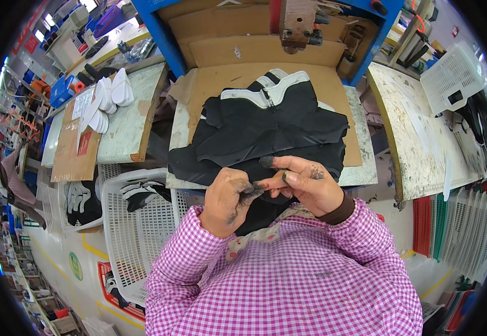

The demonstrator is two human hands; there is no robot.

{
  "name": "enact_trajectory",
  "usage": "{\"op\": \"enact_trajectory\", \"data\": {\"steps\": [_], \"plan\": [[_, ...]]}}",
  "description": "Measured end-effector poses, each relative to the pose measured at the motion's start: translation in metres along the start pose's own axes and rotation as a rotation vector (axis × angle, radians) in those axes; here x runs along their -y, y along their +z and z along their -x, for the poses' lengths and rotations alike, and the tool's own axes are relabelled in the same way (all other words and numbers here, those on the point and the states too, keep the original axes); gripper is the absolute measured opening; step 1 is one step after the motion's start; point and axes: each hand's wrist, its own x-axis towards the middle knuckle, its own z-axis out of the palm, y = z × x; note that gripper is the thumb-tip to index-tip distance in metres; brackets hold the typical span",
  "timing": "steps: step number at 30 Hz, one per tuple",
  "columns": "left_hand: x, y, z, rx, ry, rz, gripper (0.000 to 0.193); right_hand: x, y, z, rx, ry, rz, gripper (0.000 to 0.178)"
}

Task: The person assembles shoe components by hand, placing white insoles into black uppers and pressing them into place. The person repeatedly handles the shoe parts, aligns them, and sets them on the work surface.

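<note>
My left hand (227, 203) is closed in a fist in front of my body, its fingers smudged black. It meets the fingertips of my right hand (309, 180) and whatever its fingers grip is hidden. My right hand has its index finger stretched out to the left, with the thumb and other fingers partly bent; its fingertips are also blackened. Just beyond both hands lies a loose pile of black fabric pieces (277, 131) with white-trimmed parts (268, 95) at the far side. The pile rests on brown cardboard (355, 134) over a pale worktable.
Behind the pile stands a blue machine frame (168, 42) with a metal head (299, 28) overhanging. At left, white sole-shaped pieces (104, 101) lie on a side table; below are a white basket (121, 235) and black-and-white gloves (81, 204). At right is another table (408, 134).
</note>
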Motion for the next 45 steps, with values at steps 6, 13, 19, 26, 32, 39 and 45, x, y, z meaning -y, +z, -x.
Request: {"op": "enact_trajectory", "data": {"steps": [6, 13, 19, 26, 32, 39, 45], "plan": [[0.001, 0.007, -0.01, 0.012, -0.051, 0.113, 0.028, -0.003, -0.011, 0.003, 0.012, -0.012, -0.097, 0.035], [-0.004, 0.0, -0.014, 0.261, -0.235, 0.356, 0.024, 0.008, -0.025, 0.005, 0.109, 0.09, -0.017, 0.034], [-0.015, 0.0, -0.015, 0.35, -0.105, 0.191, 0.029, 0.012, -0.027, 0.005, 0.159, 0.148, -0.012, 0.037], [-0.022, 0.003, -0.014, 0.36, 0.007, 0.043, 0.031, 0.025, -0.022, 0.009, 0.159, 0.133, 0.108, 0.043], [-0.011, 0.013, -0.009, 0.313, -0.019, 0.029, 0.032, 0.024, -0.017, 0.012, 0.073, 0.057, 0.092, 0.043], [-0.012, 0.024, -0.006, 0.029, -0.012, -0.069, 0.029, 0.019, -0.016, 0.014, 0.015, -0.024, 0.091, 0.042], [-0.018, 0.018, -0.02, 0.046, -0.007, -0.025, 0.025, 0.021, -0.013, 0.016, -0.028, -0.045, 0.11, 0.043]]}}
